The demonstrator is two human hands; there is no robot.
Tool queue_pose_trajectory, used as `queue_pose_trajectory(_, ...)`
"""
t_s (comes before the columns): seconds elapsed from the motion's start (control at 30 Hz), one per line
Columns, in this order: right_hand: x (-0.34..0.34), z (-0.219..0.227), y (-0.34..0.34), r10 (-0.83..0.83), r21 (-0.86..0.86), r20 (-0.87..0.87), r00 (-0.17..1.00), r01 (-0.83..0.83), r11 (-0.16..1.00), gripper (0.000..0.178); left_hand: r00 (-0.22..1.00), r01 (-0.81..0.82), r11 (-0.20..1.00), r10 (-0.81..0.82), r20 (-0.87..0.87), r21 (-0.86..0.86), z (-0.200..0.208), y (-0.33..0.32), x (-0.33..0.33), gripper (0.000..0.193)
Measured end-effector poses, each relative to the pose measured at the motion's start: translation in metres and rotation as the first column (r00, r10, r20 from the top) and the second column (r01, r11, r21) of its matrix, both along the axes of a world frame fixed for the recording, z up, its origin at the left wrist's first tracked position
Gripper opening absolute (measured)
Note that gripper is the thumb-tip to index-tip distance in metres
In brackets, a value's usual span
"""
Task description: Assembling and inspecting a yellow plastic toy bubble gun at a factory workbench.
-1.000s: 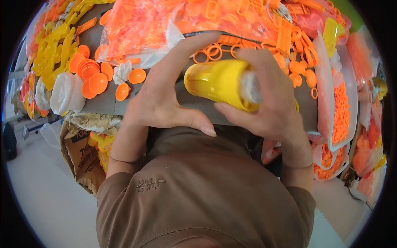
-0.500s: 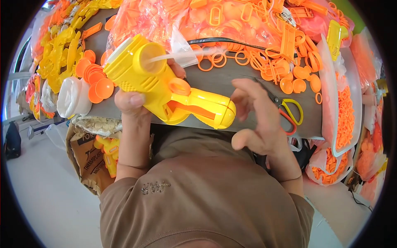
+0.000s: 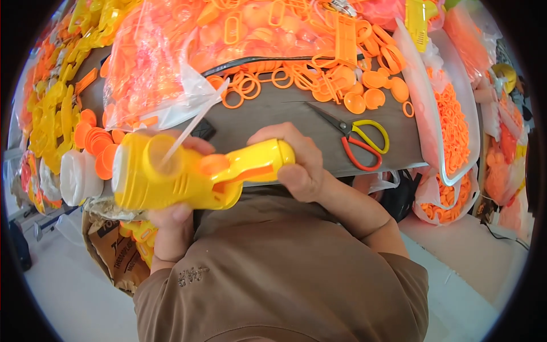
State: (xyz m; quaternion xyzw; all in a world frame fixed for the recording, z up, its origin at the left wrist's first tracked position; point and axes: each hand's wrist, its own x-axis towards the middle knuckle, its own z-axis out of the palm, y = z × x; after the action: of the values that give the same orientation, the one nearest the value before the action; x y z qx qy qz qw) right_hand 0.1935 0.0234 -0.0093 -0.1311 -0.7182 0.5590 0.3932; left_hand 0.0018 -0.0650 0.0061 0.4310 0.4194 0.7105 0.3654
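A yellow plastic toy gun with an orange trigger and a round opening is held level in front of my chest. From that opening a thin translucent tube sticks up at a slant. My left hand grips the wide body from below, its fingers partly hidden behind it. At the narrow end, my right hand wraps its thumb and fingers round the handle. Scissors with one red and one yellow handle lie on the table, right of my right hand.
Orange rings and round orange caps lie along a clear bag of orange parts. A white tub of small orange pieces stands at the right. Yellow parts are heaped left, above a paper sack of yellow pieces.
My right hand has closed round the handle of the toy gun. The gun has come lower and turned more level. The whole view has shifted, so the table things appear further left.
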Motion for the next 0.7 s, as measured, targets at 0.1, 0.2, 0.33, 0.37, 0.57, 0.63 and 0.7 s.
queue_pose_trajectory(0.1,-0.002,0.006,-0.019,-0.055,0.207,0.005,0.998,0.052,0.977,0.052,0.928,0.161,0.982,-0.184,0.326,0.094,-0.001,0.012,-0.004,0.083)
queue_pose_trajectory(0.2,-0.002,0.011,-0.016,-0.119,0.218,0.092,0.989,0.097,0.971,0.050,0.874,0.145,0.989,-0.109,0.473,-0.040,-0.006,0.018,-0.002,0.077)
queue_pose_trajectory(0.33,0.022,0.008,0.008,-0.079,0.031,0.219,0.973,0.074,0.997,0.045,0.920,0.125,0.985,-0.071,0.385,-0.119,-0.010,0.024,0.005,0.069)
queue_pose_trajectory(0.37,0.032,0.010,0.013,-0.116,0.137,0.290,0.950,0.079,0.987,0.042,0.926,0.149,0.980,-0.092,0.366,-0.132,-0.011,0.025,0.004,0.069)
queue_pose_trajectory(0.57,0.090,-0.008,0.051,-0.824,0.757,0.361,0.437,0.379,0.533,0.023,0.857,0.090,0.991,-0.028,0.514,-0.097,-0.023,0.037,-0.014,0.053)
queue_pose_trajectory(0.63,0.095,-0.016,0.054,-0.845,0.807,0.394,0.362,0.303,0.506,0.020,0.842,0.032,0.991,0.043,0.537,-0.129,-0.026,0.039,-0.014,0.051)
queue_pose_trajectory(0.7,0.097,-0.022,0.056,-0.824,0.795,0.415,0.386,0.286,0.535,0.017,0.819,0.120,0.992,-0.081,0.568,-0.032,-0.017,0.041,-0.011,0.050)
